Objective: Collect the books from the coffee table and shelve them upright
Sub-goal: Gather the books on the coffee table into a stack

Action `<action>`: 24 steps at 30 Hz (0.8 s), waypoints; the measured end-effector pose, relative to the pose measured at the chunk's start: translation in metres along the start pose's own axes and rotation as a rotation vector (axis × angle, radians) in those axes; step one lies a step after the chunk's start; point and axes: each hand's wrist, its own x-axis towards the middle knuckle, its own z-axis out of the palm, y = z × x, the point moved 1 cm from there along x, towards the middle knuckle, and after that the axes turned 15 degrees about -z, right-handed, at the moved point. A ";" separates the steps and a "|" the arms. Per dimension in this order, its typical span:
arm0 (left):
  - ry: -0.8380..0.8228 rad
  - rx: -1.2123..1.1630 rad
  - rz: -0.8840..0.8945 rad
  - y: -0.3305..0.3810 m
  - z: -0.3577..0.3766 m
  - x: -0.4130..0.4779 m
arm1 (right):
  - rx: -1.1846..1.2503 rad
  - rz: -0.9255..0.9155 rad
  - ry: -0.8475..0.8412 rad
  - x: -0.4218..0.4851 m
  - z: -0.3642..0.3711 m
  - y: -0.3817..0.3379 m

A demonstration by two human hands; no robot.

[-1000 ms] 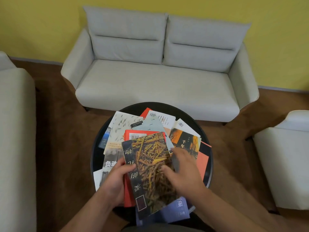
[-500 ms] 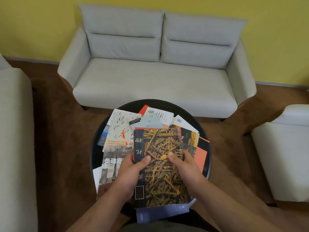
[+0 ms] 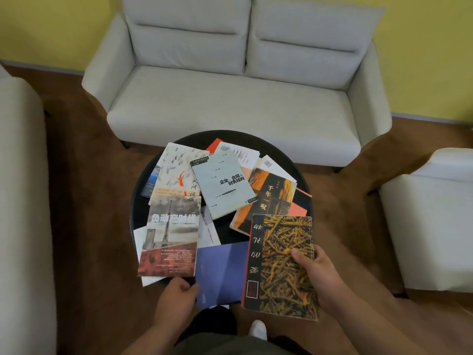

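A: What has the right hand point(image 3: 316, 274) got?

B: It is gripping the yellow-patterned book point(image 3: 281, 265), thumb on the cover near the book's right edge, fingers hidden beneath. The book stretches away from that grip to the left and both up and down, its far end over the rim of the round black table point(image 3: 302, 172).

A: And the left hand point(image 3: 176, 298)?

B: Its fingers are curled at the lower left corner of the blue book point(image 3: 221, 272), thumb touching the edge. Whether it has truly clamped that corner I cannot tell. The blue book lies just to the right of that hand, between the two hands, its right side tucked under the yellow-patterned book.

A: What sits beyond the left hand?

B: Directly above it lies the tower-cover book point(image 3: 171, 234), flat, its near edge just past the knuckles and overhanging the table. Further up are the fish-cover book point(image 3: 176, 170) and the pale blue book point(image 3: 222, 183), overlapping.

A: And beyond the right hand's grip?

B: Up and left of it, the orange-and-black book point(image 3: 268, 198) lies half under the held book's far end, with a white book point(image 3: 238, 153) further off.

A: Surroundings?

B: A grey sofa point(image 3: 230, 98) behind the table.
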 end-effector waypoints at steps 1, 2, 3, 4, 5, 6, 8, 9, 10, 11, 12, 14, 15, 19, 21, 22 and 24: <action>0.018 0.016 -0.027 -0.011 0.008 0.003 | -0.002 0.009 -0.001 -0.002 -0.007 0.007; -0.009 -0.016 -0.045 -0.018 0.013 0.002 | 0.005 0.016 0.000 -0.003 -0.012 0.013; -0.085 -0.145 -0.079 -0.020 0.019 0.001 | 0.014 0.027 0.002 -0.004 -0.017 0.019; -0.173 -0.312 -0.132 -0.021 0.023 -0.001 | 0.024 0.041 -0.001 -0.004 -0.021 0.025; -0.229 -0.473 -0.187 -0.023 0.029 0.000 | 0.031 0.052 -0.008 -0.004 -0.025 0.030; -0.256 -0.553 -0.209 -0.024 0.032 0.001 | 0.041 0.059 -0.014 -0.003 -0.028 0.036; -0.222 -0.598 -0.199 -0.030 0.037 0.003 | 0.069 0.064 -0.026 -0.002 -0.033 0.044; -0.200 -0.620 -0.192 -0.033 0.039 0.003 | 0.083 0.066 -0.036 -0.002 -0.035 0.047; -0.181 -0.619 -0.185 -0.036 0.042 0.003 | 0.094 0.067 -0.045 -0.001 -0.036 0.050; -0.162 -0.617 -0.177 -0.039 0.046 0.002 | 0.102 0.067 -0.053 -0.001 -0.037 0.053; -0.153 -0.601 -0.186 -0.041 0.050 -0.002 | 0.113 0.071 -0.062 -0.001 -0.037 0.055; -0.195 -0.547 -0.215 -0.047 0.066 -0.009 | 0.125 0.091 -0.062 0.000 -0.037 0.060; -0.235 -0.511 -0.234 -0.051 0.076 -0.014 | 0.125 0.098 -0.062 0.000 -0.037 0.062; -0.358 -0.351 -0.251 -0.056 0.098 -0.028 | 0.129 0.104 -0.061 -0.001 -0.037 0.068; -0.240 -0.362 -0.176 -0.052 0.094 -0.025 | 0.133 0.104 -0.057 -0.001 -0.038 0.070; -0.106 -0.336 -0.100 -0.048 0.089 -0.021 | 0.132 0.105 -0.056 0.000 -0.038 0.071; 0.262 0.003 0.127 -0.034 0.077 -0.015 | 0.130 0.109 -0.064 0.001 -0.040 0.072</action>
